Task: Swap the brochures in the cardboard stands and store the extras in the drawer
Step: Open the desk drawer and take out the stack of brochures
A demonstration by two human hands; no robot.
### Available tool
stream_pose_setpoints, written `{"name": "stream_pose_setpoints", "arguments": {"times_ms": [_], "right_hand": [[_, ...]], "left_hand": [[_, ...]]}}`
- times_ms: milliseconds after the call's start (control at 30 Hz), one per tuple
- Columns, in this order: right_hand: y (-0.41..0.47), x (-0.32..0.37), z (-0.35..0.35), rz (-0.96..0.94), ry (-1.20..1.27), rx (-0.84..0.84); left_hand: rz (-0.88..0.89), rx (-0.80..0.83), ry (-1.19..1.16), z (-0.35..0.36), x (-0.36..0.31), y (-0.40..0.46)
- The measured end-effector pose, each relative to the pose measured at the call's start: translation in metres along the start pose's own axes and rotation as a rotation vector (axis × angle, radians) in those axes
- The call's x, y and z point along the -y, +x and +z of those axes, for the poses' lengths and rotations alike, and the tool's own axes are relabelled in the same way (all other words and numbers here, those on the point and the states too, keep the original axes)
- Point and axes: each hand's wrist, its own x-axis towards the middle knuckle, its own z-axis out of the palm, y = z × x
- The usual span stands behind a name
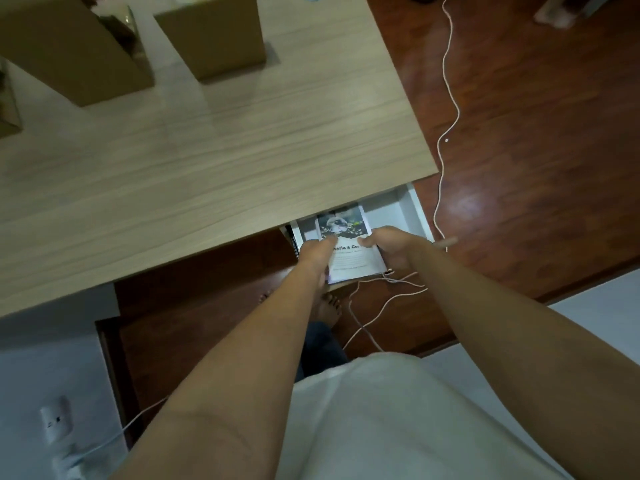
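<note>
My left hand and right hand pinch the brochure stack by its side edges, keeping it square over the open drawer just beyond my fingers, cardboard stands far ahead.

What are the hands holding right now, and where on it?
Both hands hold the stack of brochures over the open drawer: the left hand grips its left edge, the right hand its right edge, thumbs on the top cover.
</note>
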Motion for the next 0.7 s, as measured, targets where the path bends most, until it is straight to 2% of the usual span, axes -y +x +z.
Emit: {"name": "stream_pose_setpoints", "arguments": {"times_ms": [100, 167, 333, 467, 600, 700], "right_hand": [[-0.027, -0.006, -0.009, 0.007, 0.078, 0.114], [-0.043, -0.013, -0.014, 0.013, 0.162, 0.159], [-0.072, -0.038, -0.011, 0.000, 0.314, 0.087], [-0.080, -0.047, 0.004, -0.144, 0.396, -0.101], [-0.091, -0.048, 0.004, -0.366, 0.419, -0.352], [-0.100, -0.044, -0.006, -0.413, 0.478, -0.520]], "left_hand": [[-0.023, 0.130, -0.049, 0.003, -0.004, -0.015], [0.005, 0.160, -0.045, 0.009, 0.000, -0.022], [0.105, 0.200, 0.061, 0.023, 0.014, -0.034], [0.142, 0.290, 0.143, 0.029, 0.008, -0.040], [0.271, 0.457, 0.314, 0.041, -0.021, -0.047], [0.365, 0.539, 0.411, 0.060, -0.049, -0.053]]}}
